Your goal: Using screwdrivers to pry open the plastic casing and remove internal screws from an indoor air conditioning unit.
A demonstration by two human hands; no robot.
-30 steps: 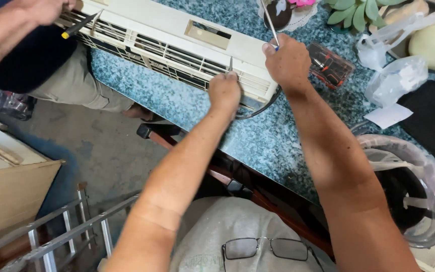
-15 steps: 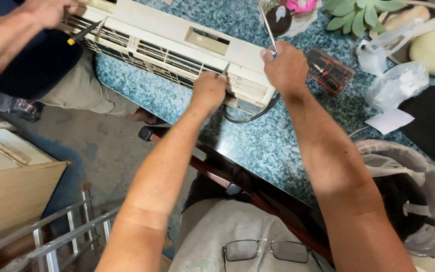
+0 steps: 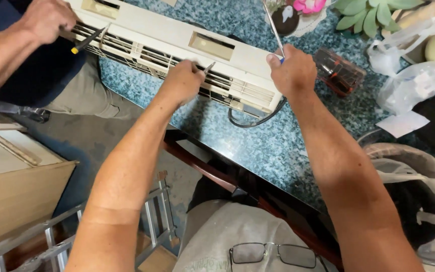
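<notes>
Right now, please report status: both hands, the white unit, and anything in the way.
Left hand on white unit grille. Right hand grips a thin metal tool. Another person's hand works the far end.

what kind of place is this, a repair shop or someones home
Probably a home or small informal workspace, not a fitted-out shop: a cream air-conditioner unit lies on a speckled blue-green stone table, among plastic bags, a potted plant and a wooden chair.

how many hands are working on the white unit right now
3. The person's left hand grips the louvred front near the middle, the right hand holds a thin metal tool at the right end, and a co-worker's hand works at the left end. Others may be out of frame.
</notes>
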